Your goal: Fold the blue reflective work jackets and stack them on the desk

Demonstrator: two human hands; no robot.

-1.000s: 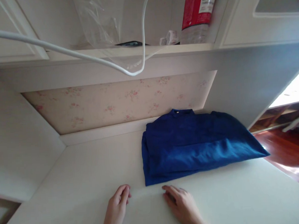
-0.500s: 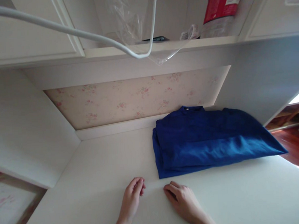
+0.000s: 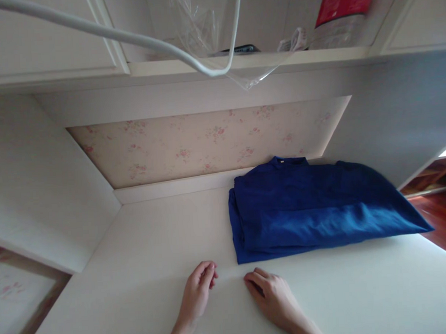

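Best to keep both hands flat and slow on the smooth white table top, near its front edge, and to slide up gently under the cloth's near hem. Left hand lying on the table, fingers curled loosely in, holding nothing. Right hand just beside it, palm down, fingers bent a little, also gripping nothing. Folded dark blue cloth shirt resting flat near the back right corner, close to the fingertips but not touching them. Above, a looping white cable hanging from the shelf.
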